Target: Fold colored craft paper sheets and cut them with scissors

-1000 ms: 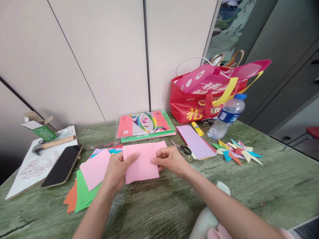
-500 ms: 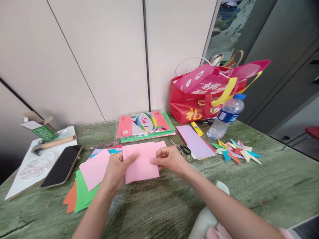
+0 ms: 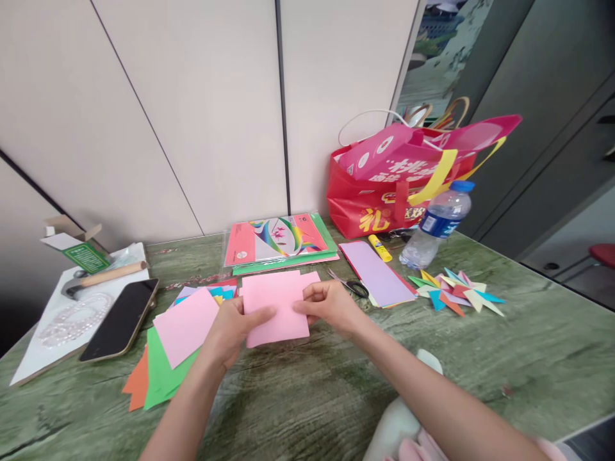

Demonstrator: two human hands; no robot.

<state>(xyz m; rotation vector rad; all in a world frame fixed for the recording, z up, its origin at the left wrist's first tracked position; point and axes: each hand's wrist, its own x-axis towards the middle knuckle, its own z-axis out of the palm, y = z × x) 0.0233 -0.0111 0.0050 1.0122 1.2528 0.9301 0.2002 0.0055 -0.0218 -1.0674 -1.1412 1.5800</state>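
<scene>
Pink paper sheets (image 3: 276, 301), overlapping and out of line with each other, are held up above the table between my two hands. My left hand (image 3: 233, 326) grips their left side, thumb lying across the front. At the right edge my right hand (image 3: 331, 307) pinches them between thumb and fingers. The fingers behind the paper are mostly hidden. Beside my left forearm lies a loose pile with a pink square (image 3: 186, 325) on top and green sheets (image 3: 166, 371) beneath. Scissors with black handles (image 3: 355, 288) lie just beyond my right hand.
Packaged coloured paper (image 3: 276, 240) lies against the wall. Lilac strips (image 3: 377, 272), a yellow glue stick (image 3: 379, 248), a water bottle (image 3: 437, 224), a red bag (image 3: 379, 192) and folded paper pieces (image 3: 456, 291) stand or lie right. Left are a phone (image 3: 120, 320) and a hammer (image 3: 103, 276).
The front pink sheet has shifted slightly up and right, and its lower edge sits higher. My left hand has moved a little right with it; my right hand has barely moved.
</scene>
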